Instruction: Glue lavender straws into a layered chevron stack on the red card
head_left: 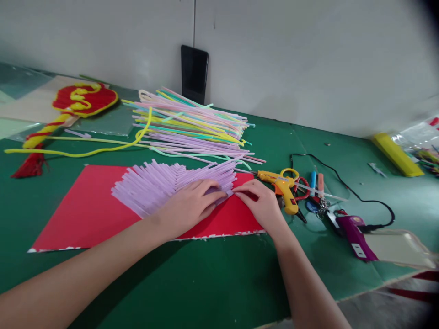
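Observation:
A red sheet of card [92, 205] lies on the green table, its near edge ragged and white. Lilac pipe cleaners [146, 185] are laid side by side on it in two slanting rows that meet in a V-shaped seam. My left hand [188, 205] rests over the right-hand row, fingers bent and a little apart, pressing on the strips. At that row's right edge, my right hand [259, 201] pinches the end of a lilac pipe cleaner, thumb against forefinger. My fingers hide part of the strips beneath. A yellow glue gun [284, 187] lies just right of my right hand.
Behind the card is a pile of coloured pipe cleaners [192, 121]. A red and yellow fan-shaped ornament [84, 98] lies at the left. A black phone [194, 73] leans on the wall. Scissors [302, 187], a black cord [338, 176] and a purple-banded object [356, 237] lie right.

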`<state>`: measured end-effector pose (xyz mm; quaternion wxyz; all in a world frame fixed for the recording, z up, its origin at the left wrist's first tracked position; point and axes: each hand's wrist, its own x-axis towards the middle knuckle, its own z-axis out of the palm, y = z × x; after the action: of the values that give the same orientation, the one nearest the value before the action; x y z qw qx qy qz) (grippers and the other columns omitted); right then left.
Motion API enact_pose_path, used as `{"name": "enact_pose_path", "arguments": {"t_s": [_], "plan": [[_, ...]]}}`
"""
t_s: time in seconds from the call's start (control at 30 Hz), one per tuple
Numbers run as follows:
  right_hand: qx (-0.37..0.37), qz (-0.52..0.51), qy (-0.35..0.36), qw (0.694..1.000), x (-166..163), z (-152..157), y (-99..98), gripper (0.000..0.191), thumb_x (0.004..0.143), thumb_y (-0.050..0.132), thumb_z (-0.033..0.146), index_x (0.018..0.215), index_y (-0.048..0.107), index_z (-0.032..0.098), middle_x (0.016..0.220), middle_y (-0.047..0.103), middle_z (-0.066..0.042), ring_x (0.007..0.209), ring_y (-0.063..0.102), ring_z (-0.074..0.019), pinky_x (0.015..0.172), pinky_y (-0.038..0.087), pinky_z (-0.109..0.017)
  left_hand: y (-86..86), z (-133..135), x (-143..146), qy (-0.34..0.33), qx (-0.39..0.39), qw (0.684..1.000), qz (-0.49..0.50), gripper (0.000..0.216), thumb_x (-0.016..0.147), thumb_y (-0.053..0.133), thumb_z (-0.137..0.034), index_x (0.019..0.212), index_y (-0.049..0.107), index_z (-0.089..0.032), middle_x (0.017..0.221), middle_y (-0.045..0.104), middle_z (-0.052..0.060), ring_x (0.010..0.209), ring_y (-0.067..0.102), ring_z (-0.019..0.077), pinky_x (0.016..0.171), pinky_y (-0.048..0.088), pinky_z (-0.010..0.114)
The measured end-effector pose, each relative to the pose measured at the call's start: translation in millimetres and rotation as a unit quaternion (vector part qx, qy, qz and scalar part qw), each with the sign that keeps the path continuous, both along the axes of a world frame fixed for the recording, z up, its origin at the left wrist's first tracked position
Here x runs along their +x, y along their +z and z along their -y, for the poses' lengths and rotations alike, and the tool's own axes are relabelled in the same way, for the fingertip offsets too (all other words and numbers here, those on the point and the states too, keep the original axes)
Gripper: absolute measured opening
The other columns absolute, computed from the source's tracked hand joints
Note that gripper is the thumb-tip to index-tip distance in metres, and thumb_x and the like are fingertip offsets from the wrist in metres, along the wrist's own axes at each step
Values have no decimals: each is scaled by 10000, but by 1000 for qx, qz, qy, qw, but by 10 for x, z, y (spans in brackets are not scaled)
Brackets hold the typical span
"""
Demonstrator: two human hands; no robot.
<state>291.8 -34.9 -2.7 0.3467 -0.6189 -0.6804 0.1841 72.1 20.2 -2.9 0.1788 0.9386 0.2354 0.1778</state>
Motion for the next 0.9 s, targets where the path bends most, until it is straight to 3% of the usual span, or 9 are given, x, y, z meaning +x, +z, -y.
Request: {"name": "enact_pose_path", "arguments": {"t_s": [0.43, 0.67, 0.9], "plan": [[5, -1, 2, 1000, -2, -4, -6, 134, 830, 604, 195, 871, 718, 252, 844, 647, -34, 822, 608, -180, 791, 492, -341, -26, -2, -12, 2, 3, 1000, -1, 331, 934, 449, -167, 1198, 598, -301, 1244, 505, 52, 1119, 520, 224, 968, 447, 419], [2, -6, 4, 1000, 1, 1, 9, 128, 833, 606, 196, 866, 716, 251, 846, 638, -32, 829, 604, -180, 794, 484, -335, 12, 0, -5, -1, -14, 1000, 3, 236, 935, 461, -169, 1111, 608, -224, 1224, 515, 58, 1091, 527, 211, 954, 451, 389], [-2, -3, 1, 1000, 1, 0, 1, 144, 828, 602, 172, 868, 717, 248, 845, 637, -32, 831, 603, -180, 795, 484, -338, -3, 5, 0, -2, 1, 1000, -6, 342, 932, 440, -149, 1235, 538, -271, 1245, 501, 54, 1109, 514, 219, 971, 437, 417]]}}
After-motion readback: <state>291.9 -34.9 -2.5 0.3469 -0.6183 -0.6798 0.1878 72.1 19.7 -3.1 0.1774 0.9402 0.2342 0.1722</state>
